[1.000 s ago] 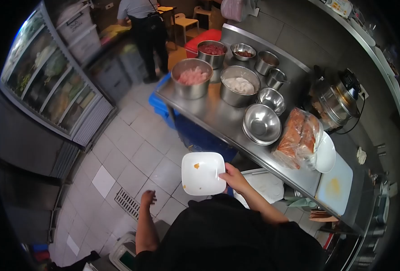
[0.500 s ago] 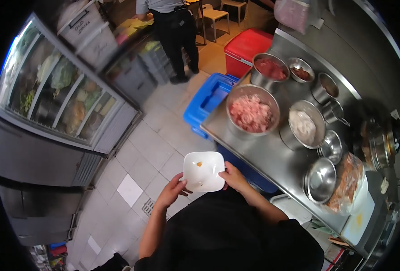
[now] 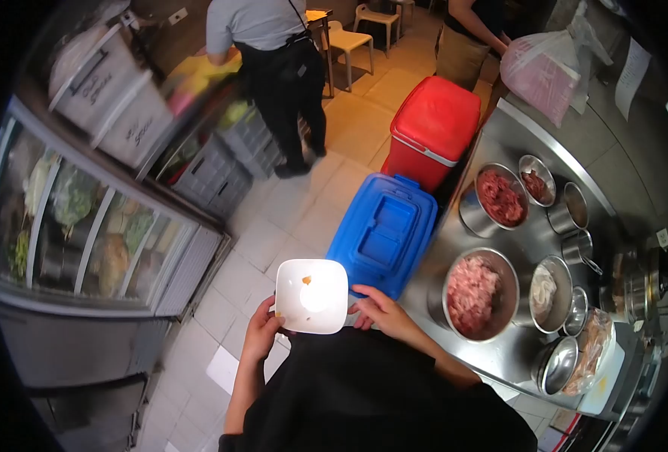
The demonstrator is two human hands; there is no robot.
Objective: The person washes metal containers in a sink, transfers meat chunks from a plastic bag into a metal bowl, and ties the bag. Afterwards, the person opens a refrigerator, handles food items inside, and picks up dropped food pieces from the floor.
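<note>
A white square bowl [image 3: 328, 315] is held in front of my body, with a small orange-brown scrap and a darker speck inside it. My left hand [image 3: 261, 329] grips its left edge, thumb on the rim. Just off the bowl's right side is my right hand [image 3: 384, 311], apart from it, with loosely spread fingers and nothing visible in them. Past my right hand lies the blue lid [image 3: 417, 226] of a large container. On the steel counter to the right, a metal pot [image 3: 509, 290] holds pale pink chopped meat [image 3: 473, 294].
A red cooler [image 3: 435, 120] stands behind the blue lid. More metal pots and bowls [image 3: 560, 365] line the counter [image 3: 433, 290]. A glass-front fridge [image 3: 85, 218] is at left. One person [image 3: 281, 75] stands ahead; another [image 3: 466, 45] is by a hanging bag [image 3: 541, 71].
My right hand has let go of the bowl's right edge. The bowl has shifted slightly left in my left hand. The view has moved forward, towards the red cooler and blue lid.
</note>
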